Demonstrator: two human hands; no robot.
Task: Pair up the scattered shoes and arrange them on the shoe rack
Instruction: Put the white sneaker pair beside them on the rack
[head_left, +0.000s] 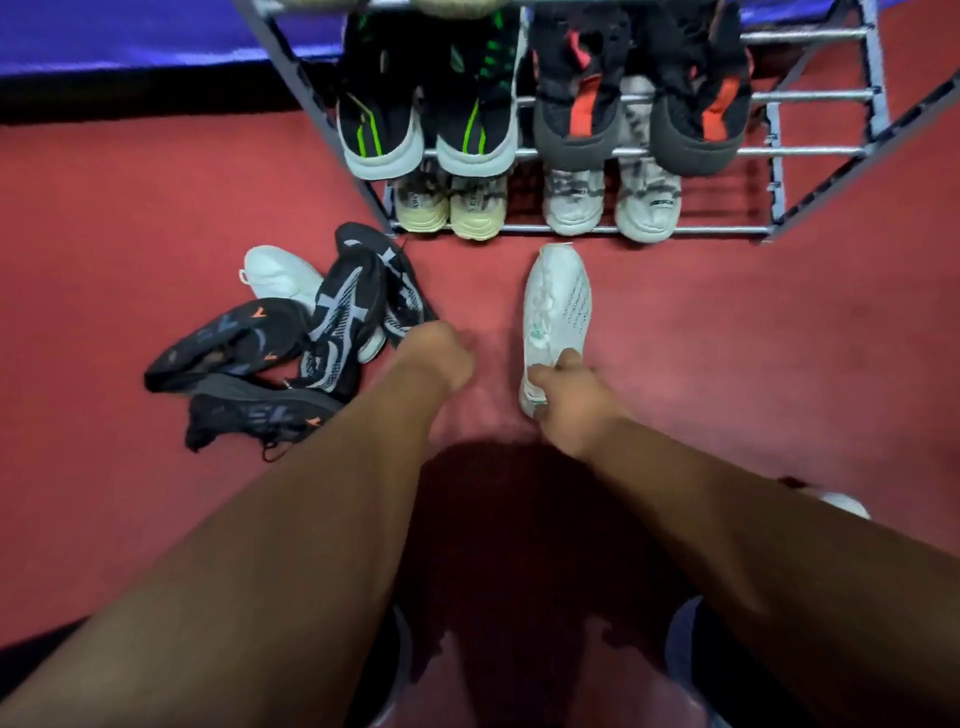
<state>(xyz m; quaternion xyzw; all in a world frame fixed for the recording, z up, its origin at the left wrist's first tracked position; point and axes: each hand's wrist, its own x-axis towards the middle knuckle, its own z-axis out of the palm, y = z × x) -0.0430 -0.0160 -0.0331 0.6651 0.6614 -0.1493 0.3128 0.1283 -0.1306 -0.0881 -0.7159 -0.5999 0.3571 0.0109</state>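
My right hand (569, 400) grips the heel of a white shoe (556, 306) that lies on the red floor, toe pointing at the shoe rack (571, 229). My left hand (441, 353) is closed in a fist with nothing in it, beside a heap of shoes at the left. That heap holds two black-and-grey knit shoes (345, 312), two black shoes with orange marks (228, 343), and a second white shoe (280, 275) partly under them. On the rack stand a black-green pair (426, 119), a black-red pair (639, 114), a cream pair (449, 205) and a grey-white pair (613, 200).
A blue-purple surface (130, 31) runs along the back left. The rack's right part (810, 124) has bare bars on the upper shelf. Red floor (779, 338) stretches right of the held shoe. Something white (847, 504) shows behind my right forearm.
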